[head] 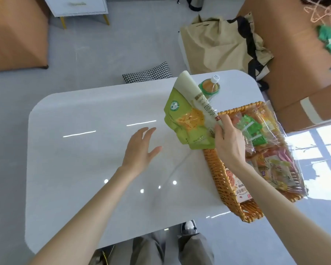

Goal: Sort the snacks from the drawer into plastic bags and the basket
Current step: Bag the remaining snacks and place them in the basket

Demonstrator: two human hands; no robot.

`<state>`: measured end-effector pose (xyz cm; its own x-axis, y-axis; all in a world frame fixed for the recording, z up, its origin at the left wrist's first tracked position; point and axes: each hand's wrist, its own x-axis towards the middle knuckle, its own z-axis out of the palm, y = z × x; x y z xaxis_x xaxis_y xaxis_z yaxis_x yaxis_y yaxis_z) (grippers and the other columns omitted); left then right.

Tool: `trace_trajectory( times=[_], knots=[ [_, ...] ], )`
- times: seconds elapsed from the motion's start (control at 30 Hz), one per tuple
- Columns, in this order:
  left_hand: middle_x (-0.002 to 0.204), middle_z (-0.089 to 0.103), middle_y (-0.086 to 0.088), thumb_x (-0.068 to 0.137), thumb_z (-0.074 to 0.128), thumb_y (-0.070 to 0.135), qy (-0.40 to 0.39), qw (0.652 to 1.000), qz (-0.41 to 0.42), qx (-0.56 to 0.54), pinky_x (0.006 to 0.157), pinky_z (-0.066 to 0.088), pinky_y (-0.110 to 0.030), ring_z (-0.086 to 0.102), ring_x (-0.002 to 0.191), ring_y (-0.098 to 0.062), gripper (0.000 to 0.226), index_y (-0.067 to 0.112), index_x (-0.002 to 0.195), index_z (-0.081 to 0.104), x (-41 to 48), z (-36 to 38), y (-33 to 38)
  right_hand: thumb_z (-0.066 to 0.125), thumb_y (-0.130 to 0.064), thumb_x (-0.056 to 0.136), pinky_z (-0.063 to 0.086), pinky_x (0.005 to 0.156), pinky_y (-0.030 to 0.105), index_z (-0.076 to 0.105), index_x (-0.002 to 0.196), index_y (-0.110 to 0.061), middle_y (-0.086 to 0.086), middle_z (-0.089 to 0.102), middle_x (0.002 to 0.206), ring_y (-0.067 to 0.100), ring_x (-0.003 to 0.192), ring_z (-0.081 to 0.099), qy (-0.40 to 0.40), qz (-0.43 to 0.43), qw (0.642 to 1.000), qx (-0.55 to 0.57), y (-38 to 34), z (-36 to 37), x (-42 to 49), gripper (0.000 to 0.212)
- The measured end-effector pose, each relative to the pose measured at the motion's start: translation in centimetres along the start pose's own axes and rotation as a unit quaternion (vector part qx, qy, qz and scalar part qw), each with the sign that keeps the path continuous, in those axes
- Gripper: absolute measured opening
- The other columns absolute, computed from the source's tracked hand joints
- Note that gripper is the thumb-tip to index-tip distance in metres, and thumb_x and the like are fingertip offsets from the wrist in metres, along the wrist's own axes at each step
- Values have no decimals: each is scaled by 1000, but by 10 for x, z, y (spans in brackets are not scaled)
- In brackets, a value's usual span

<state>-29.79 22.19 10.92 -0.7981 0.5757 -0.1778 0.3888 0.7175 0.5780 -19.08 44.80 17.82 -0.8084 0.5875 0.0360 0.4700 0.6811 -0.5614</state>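
My right hand (228,139) grips two flat snack packets together at the left rim of the wicker basket (221,176): a green packet (183,119) and a pale cream packet (194,94) that stands tilted up behind it. Both are lifted off the white table (88,150). The basket sits at the table's right edge and holds several snack packs, some inside a clear plastic bag (271,142). My left hand (139,148) hovers open over the middle of the table, fingers spread, holding nothing.
A bottle with an orange drink and white cap (210,86) stands behind the packets. Beyond the table lie a checked cushion (147,73), a beige bag (218,46) and cardboard boxes (294,54). A white cabinet (76,6) stands at the back left.
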Motion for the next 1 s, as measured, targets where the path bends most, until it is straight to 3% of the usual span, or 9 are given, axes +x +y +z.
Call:
trace_trajectory(
  times=[0.2,0.4,0.5,0.6,0.67,0.77,0.83,0.93,1.0],
  knots=[
    [141,42,-1,96,53,26,-39,994,103,5,93,42,-34,40,128,-21,48,19,142,40,37,14,109,37,-13,101,27,47,26,49,110,-17,-3,55,70,20,51,47,85,37,994,-52,61,-69,-8,15],
    [141,43,-5,96,51,17,-96,993,60,-36,98,37,-30,42,129,-21,46,15,141,41,58,68,179,38,-10,101,29,41,25,45,93,-17,-4,55,76,19,49,45,64,98,992,-38,131,-89,-15,13],
    [139,47,-8,97,51,16,-105,991,-13,-88,98,37,-26,48,126,-22,45,12,141,41,63,93,195,37,-8,101,31,39,27,47,102,-14,-4,56,83,20,51,46,-2,103,995,-1,155,-68,-20,12],
    [135,53,-6,98,49,15,-105,983,-74,-130,88,38,-19,53,118,-19,44,11,141,41,67,110,206,30,-9,101,31,45,28,42,119,-13,5,59,85,21,55,44,-61,124,989,50,168,-45,-23,22],
    [134,55,-4,99,48,16,-97,978,-105,-152,84,39,-16,56,114,-17,43,13,141,41,72,117,211,26,-12,102,32,48,31,38,115,-14,8,58,86,21,56,43,-89,147,982,84,175,-37,-20,18],
    [133,56,-3,101,43,25,-100,965,-157,-186,85,39,-19,54,116,-16,44,17,145,37,81,127,217,26,-6,101,26,45,26,29,96,-22,-4,45,75,13,54,36,-189,110,974,61,184,-27,-14,16],
    [129,57,0,102,40,33,-107,950,-194,-220,92,43,-26,54,113,-15,47,19,146,36,88,134,220,27,3,96,27,43,27,30,106,-19,-1,44,74,14,53,38,-251,100,962,27,189,-20,-8,25],
    [127,50,7,93,44,57,-134,895,-257,-339,102,45,-43,50,120,-17,65,24,148,31,96,141,229,44,-2,94,45,49,46,26,117,-19,9,57,82,25,60,53,-392,95,913,64,206,-22,8,33],
    [141,43,4,77,52,73,-140,877,-281,-364,103,43,-49,46,128,-21,89,26,149,27,102,145,235,62,-27,90,53,75,48,26,126,-27,12,60,114,31,89,65,-491,105,857,113,221,-41,23,51]
  ],
)
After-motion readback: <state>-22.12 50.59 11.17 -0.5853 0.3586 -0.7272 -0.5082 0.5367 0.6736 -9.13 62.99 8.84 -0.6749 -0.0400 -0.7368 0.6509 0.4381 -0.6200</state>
